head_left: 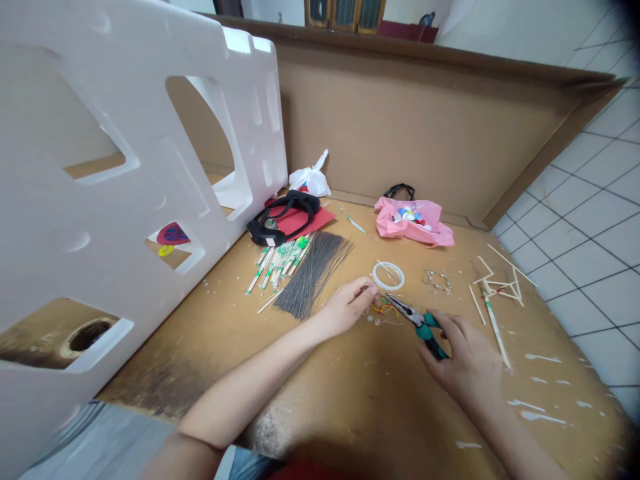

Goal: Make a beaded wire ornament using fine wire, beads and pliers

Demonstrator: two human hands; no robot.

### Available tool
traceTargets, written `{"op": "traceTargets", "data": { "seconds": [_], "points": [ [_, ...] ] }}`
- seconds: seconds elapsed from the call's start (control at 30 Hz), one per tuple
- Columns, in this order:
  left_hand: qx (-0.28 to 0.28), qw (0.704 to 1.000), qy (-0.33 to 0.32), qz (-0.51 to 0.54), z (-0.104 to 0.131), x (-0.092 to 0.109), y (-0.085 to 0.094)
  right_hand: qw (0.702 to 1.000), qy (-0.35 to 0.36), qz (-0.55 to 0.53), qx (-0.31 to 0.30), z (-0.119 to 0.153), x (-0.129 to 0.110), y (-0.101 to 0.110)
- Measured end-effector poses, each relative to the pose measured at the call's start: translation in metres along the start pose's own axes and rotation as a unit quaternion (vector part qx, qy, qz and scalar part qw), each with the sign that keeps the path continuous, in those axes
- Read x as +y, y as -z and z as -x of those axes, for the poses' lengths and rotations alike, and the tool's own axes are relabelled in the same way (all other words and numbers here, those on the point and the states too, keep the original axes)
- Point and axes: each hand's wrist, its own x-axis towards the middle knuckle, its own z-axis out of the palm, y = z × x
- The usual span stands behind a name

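Observation:
In my right hand (470,357) are needle-nose pliers (413,315) with green and black handles, their narrow jaws pointing left. The fingertips of my left hand (346,308) are pinched together just left of the pliers' tip. Whatever they hold is too small to make out. Beyond both hands lies a white ring (389,287) with thin sticks or wires inside it. Close to the plier jaws are orange and yellow strands (386,309) and small clear beads (377,321). Farther right rests a loop of wire with beads (438,281).
Left of my hands lie grey wires (314,277), wrapped chopsticks (280,263), a red sheet (320,222) and a black strap (260,233). A white plastic panel (150,180) stands at left. Behind are a white bag (310,179) and pink bag (435,231); a stick frame (495,333) lies right.

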Motion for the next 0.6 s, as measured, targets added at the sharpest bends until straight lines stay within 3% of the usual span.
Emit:
{"op": "traceTargets", "data": {
  "seconds": [0.3,0.6],
  "points": [
    [0.037,0.993,-0.043,-0.101,0.003,0.002,-0.003,0.999,-0.012,0.010,-0.043,-0.004,-0.006,0.001],
    [0.087,0.975,-0.046,-0.201,0.004,-0.002,-0.010,0.997,-0.021,0.041,-0.063,-0.002,-0.019,0.006]
  ]
}}
